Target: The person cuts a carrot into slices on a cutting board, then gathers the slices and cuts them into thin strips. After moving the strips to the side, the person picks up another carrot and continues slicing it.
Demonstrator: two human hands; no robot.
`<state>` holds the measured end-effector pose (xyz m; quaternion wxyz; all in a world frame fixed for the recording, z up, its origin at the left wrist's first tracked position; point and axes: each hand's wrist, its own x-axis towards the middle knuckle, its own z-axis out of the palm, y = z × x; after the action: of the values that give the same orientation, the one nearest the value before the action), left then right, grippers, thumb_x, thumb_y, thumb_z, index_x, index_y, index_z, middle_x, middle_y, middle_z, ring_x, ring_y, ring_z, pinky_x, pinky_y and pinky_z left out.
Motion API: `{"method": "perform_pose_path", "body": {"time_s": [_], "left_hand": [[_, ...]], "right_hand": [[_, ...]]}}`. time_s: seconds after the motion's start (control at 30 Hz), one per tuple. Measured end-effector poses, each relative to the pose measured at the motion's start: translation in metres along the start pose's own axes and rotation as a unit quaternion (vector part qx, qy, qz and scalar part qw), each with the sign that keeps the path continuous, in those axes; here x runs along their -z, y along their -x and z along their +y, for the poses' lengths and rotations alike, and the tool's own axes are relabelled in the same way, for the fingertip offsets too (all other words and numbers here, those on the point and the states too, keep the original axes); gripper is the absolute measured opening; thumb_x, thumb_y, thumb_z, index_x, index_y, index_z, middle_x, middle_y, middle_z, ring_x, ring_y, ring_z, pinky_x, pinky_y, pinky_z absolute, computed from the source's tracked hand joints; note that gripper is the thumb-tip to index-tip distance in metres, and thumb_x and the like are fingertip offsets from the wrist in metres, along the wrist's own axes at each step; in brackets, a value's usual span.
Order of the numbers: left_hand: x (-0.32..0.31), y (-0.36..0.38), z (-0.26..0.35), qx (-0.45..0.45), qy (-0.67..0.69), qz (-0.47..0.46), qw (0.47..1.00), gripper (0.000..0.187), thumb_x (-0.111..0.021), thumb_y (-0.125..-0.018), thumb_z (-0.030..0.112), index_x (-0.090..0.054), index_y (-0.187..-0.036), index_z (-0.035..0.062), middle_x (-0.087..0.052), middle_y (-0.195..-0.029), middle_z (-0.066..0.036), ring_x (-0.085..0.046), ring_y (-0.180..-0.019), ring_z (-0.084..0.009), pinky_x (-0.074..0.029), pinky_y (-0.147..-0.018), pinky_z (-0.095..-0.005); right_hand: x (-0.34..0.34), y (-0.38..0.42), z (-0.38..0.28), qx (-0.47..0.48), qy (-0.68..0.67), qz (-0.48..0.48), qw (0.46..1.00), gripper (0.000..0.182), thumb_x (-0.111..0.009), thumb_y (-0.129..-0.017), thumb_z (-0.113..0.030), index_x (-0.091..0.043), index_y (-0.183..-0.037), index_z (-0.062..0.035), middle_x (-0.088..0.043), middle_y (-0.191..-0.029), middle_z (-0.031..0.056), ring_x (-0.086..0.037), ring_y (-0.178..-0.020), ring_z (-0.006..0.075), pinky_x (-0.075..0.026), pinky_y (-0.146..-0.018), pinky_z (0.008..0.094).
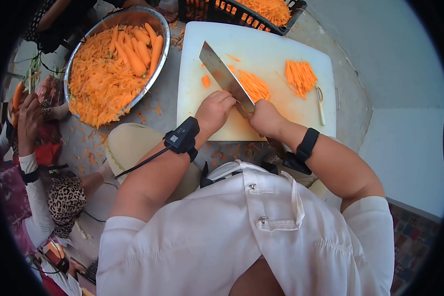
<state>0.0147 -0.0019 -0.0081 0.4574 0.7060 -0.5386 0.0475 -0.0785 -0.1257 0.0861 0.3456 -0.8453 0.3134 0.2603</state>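
Note:
My right hand [266,119] is wrapped around the handle of a cleaver [227,74], whose broad blade slants up and left across the white cutting board [197,54]. Against the blade's left side, my left hand [215,111] presses with curled fingers; whatever is under them is hidden. Just right of the blade lies a heap of carrot strips [254,87]. A second pile of carrot strips [301,78] rests farther right, with a peeler [320,104] beside it. A small carrot piece [205,81] lies left of the blade.
A metal basin [166,37] of carrot peelings [101,81] and whole carrots [139,52] stands left of the board. Behind the board is a black crate [197,11] with shredded carrot. At far left, another person's hand [30,116] holds a carrot. A white wall rises at right.

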Motion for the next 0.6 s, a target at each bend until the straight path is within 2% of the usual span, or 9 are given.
{"method": "perform_pose_path", "body": {"time_s": [0.1, 0.2, 0.27, 0.3, 0.33, 0.37, 0.47, 0.5, 0.6], "left_hand": [[0.001, -0.001, 0.002, 0.002, -0.003, -0.015, 1.000, 0.010, -0.061, -0.070, 0.002, -0.060, -0.079, 0.0030, -0.056, -0.078, -0.009, -0.055, -0.075, -0.0275, -0.047, -0.068, -0.0352], [0.003, 0.000, 0.003, -0.017, -0.005, -0.027, 0.999, 0.008, -0.061, -0.071, 0.003, -0.059, -0.079, 0.0032, -0.057, -0.080, -0.009, -0.055, -0.075, -0.0277, -0.047, -0.068, -0.0353], [0.003, 0.000, 0.002, -0.010, -0.005, -0.038, 0.999, 0.008, -0.062, -0.071, 0.003, -0.059, -0.079, 0.0031, -0.057, -0.080, -0.009, -0.055, -0.076, -0.0278, -0.047, -0.068, -0.0351], [0.004, 0.000, 0.001, 0.001, 0.000, -0.046, 0.999, 0.009, -0.063, -0.071, 0.003, -0.059, -0.079, 0.0030, -0.057, -0.081, -0.009, -0.055, -0.077, -0.0279, -0.047, -0.069, -0.0350], [0.004, 0.000, 0.000, -0.004, -0.006, -0.050, 0.999, 0.009, -0.063, -0.071, 0.003, -0.059, -0.079, 0.0030, -0.057, -0.081, -0.009, -0.055, -0.077, -0.0279, -0.047, -0.069, -0.0350], [0.005, 0.000, 0.000, 0.034, 0.016, -0.051, 0.998, 0.012, -0.064, -0.070, 0.003, -0.059, -0.080, 0.0028, -0.057, -0.082, -0.009, -0.056, -0.079, -0.0279, -0.047, -0.070, -0.0345], [0.007, 0.001, 0.001, 0.105, 0.039, -0.053, 0.992, 0.017, -0.068, -0.067, 0.003, -0.059, -0.082, 0.0025, -0.057, -0.085, -0.010, -0.056, -0.083, -0.0284, -0.047, -0.073, -0.0341], [0.008, 0.001, 0.000, 0.139, 0.046, -0.045, 0.988, 0.020, -0.070, -0.066, 0.004, -0.059, -0.083, 0.0023, -0.057, -0.087, -0.010, -0.056, -0.085, -0.0289, -0.047, -0.075, -0.0341], [0.012, 0.000, -0.001, 0.123, -0.057, -0.056, 0.989, 0.026, -0.071, -0.068, 0.006, -0.058, -0.090, 0.0019, -0.056, -0.097, -0.009, -0.059, -0.081, -0.0242, -0.050, -0.072, -0.0309]], "right_hand": [[-0.003, -0.001, 0.000, 0.002, -0.037, 0.044, 0.998, 0.026, -0.053, -0.079, -0.010, -0.060, -0.068, 0.0120, -0.059, -0.056, 0.0234, -0.063, -0.050, 0.0284, -0.051, -0.051, 0.0351], [-0.009, -0.002, 0.012, -0.001, -0.098, 0.054, 0.994, 0.024, -0.054, -0.078, -0.010, -0.060, -0.068, 0.0111, -0.058, -0.054, 0.0199, -0.060, -0.045, 0.0253, -0.048, -0.046, 0.0348], [-0.016, -0.005, 0.026, 0.002, -0.334, 0.078, 0.939, 0.020, -0.054, -0.079, -0.008, -0.058, -0.068, 0.0090, -0.054, -0.051, 0.0119, -0.053, -0.039, 0.0199, -0.042, -0.039, 0.0321], [-0.014, -0.002, 0.030, 0.008, -0.340, 0.080, 0.937, 0.020, -0.054, -0.079, -0.008, -0.058, -0.068, 0.0090, -0.054, -0.051, 0.0119, -0.053, -0.039, 0.0199, -0.042, -0.039, 0.0321], [-0.012, 0.002, 0.034, 0.014, -0.394, 0.075, 0.916, 0.018, -0.053, -0.081, -0.007, -0.054, -0.067, 0.0039, -0.050, -0.051, 0.0071, -0.048, -0.038, 0.0157, -0.038, -0.036, 0.0293], [-0.008, 0.007, 0.036, 0.019, -0.448, 0.069, 0.891, 0.018, -0.053, -0.082, -0.006, -0.050, -0.065, -0.0012, -0.046, -0.052, 0.0024, -0.043, -0.036, 0.0116, -0.034, -0.034, 0.0265], [0.004, 0.019, 0.053, 0.017, -0.464, 0.064, 0.884, 0.017, -0.052, -0.083, -0.006, -0.049, -0.067, -0.0023, -0.046, -0.052, 0.0026, -0.044, -0.037, 0.0108, -0.033, -0.034, 0.0248], [0.007, 0.024, 0.057, 0.023, -0.480, 0.068, 0.874, 0.015, -0.052, -0.081, -0.003, -0.049, -0.067, 0.0002, -0.046, -0.052, 0.0041, -0.044, -0.037, 0.0129, -0.033, -0.033, 0.0269], [0.010, 0.033, 0.074, 0.023, -0.521, 0.070, 0.850, 0.014, -0.052, -0.081, -0.004, -0.049, -0.067, -0.0004, -0.046, -0.052, 0.0039, -0.044, -0.036, 0.0125, -0.033, -0.033, 0.0263]]}}
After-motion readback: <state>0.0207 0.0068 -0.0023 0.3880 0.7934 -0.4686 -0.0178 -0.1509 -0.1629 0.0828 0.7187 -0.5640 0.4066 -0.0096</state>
